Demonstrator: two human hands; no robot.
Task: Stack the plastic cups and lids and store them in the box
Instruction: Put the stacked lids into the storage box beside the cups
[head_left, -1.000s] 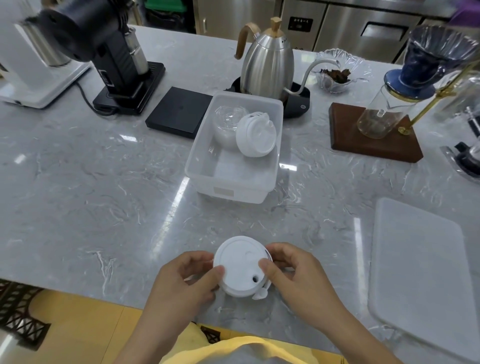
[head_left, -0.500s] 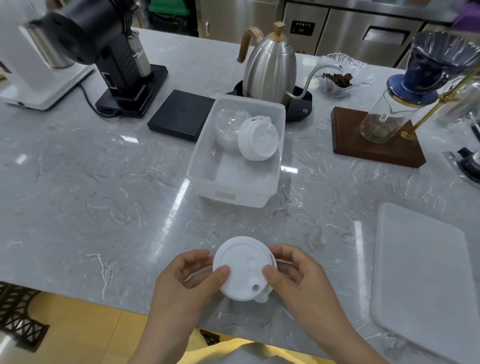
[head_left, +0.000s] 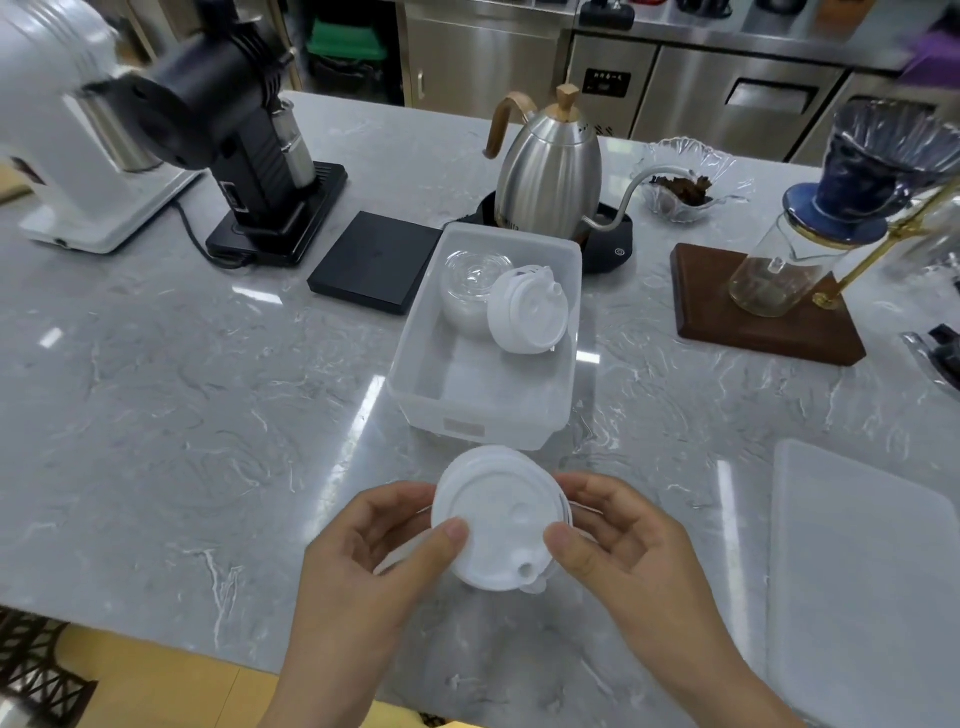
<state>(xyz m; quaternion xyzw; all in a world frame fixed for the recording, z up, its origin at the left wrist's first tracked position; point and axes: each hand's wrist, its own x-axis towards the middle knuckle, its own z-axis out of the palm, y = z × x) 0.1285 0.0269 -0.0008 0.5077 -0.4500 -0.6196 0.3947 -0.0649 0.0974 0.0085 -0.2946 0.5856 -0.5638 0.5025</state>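
A stack of white plastic lids (head_left: 498, 514) is held between both hands just above the marble counter, near its front edge. My left hand (head_left: 374, 561) grips its left side and my right hand (head_left: 618, 551) grips its right side, thumbs on top. Beyond them stands the translucent white box (head_left: 467, 410). Inside the box, at its far end, are clear plastic cups (head_left: 472, 280) and another leaning stack of white lids (head_left: 527, 312). What lies under the held lids is hidden.
A white box lid (head_left: 862, 571) lies flat at the right. Behind the box are a steel gooseneck kettle (head_left: 550, 176), a black scale (head_left: 374, 260), a black grinder (head_left: 249, 156) and a white machine (head_left: 62, 156). A glass carafe on a wooden stand (head_left: 769, 312) is at the right.
Both hands have lifted the lid stack slightly and brought it a little forward towards the box; the grip is unchanged.
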